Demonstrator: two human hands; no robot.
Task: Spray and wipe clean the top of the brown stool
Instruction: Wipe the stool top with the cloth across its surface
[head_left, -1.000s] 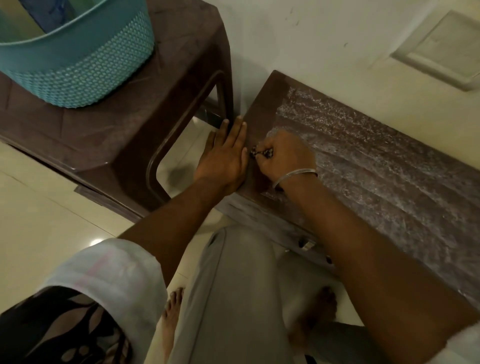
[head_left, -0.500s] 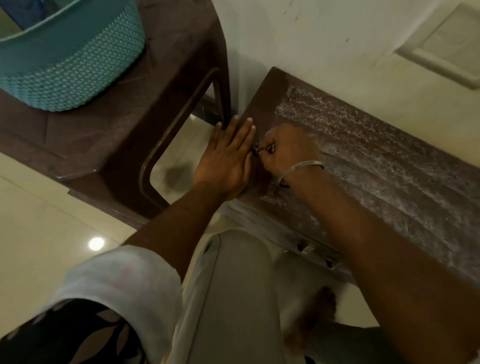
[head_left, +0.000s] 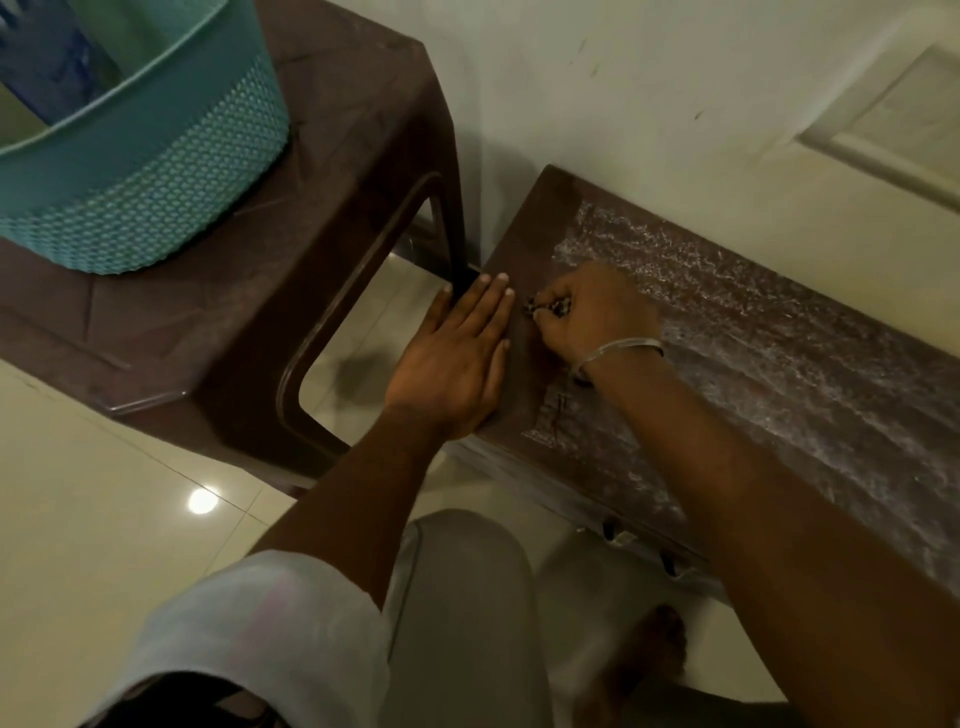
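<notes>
While the view looks down past a white sleeve (head_left: 270, 623) at lower left and a grey-trousered knee (head_left: 462, 597) in the middle, a bare foot (head_left: 649, 649) shows blurred on the pale tiled floor (head_left: 104, 519) below the stool's near edge. Both forearms reach up and away from there. The left hand (head_left: 457, 358) lies flat, fingers straight and close together, palm down on the stool's left end, its fingertips (head_left: 491, 286) pointing toward the wall. Just beside it, the right hand (head_left: 597, 317) is curled tight on the stool top, thumb and fingers pinching a small dark scrap (head_left: 548, 306); what that scrap is cannot be told. A thin metal bangle (head_left: 618, 351) circles the right wrist.

The brown stool (head_left: 727, 405) runs from centre to the right edge, its long far side against the wall (head_left: 623, 104). Whitish streaks cover most of its top, while the strip under and around the hands looks plain brown.

To the left, well apart from the hands, stands a taller brown plastic table (head_left: 208, 312), one leg just beside the stool's far left corner. A teal basket (head_left: 156, 182) sits on it at upper left, with something blue inside, too cropped to identify.
</notes>
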